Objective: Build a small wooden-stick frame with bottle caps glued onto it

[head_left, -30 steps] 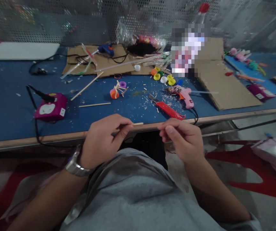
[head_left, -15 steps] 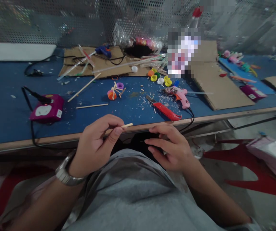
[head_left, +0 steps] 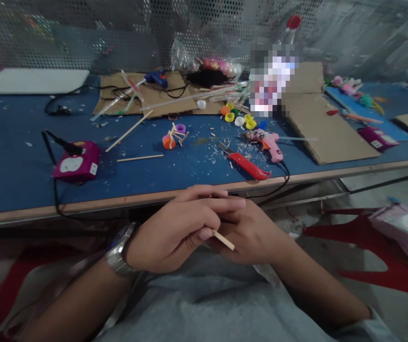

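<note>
My left hand (head_left: 182,225) pinches a short wooden stick (head_left: 224,240) between thumb and forefinger, its free end pointing down to the right. My right hand (head_left: 250,232) is pressed against the left one in front of the table edge, partly covered by it. The right fingers are hidden behind the left hand, so what they hold, if anything, does not show. Beyond the hands lie a red utility knife (head_left: 248,166), a pink glue gun (head_left: 270,146) and a small assembly of short sticks (head_left: 178,134) with an orange bottle cap (head_left: 168,141) and a purple cap (head_left: 180,128).
Two longer sticks, one of them flat (head_left: 140,158), lie left of the assembly. A magenta power socket box (head_left: 77,164) with a cable stands at left. Several coloured caps (head_left: 229,117), cardboard (head_left: 328,128), a blue glue gun (head_left: 157,78) and a pixelated bottle lie farther back.
My hands, apart earlier, have come together, with the left laid over the right. The right fingers first closed, then spread, are now hidden. The stick has turned to point down and right.
</note>
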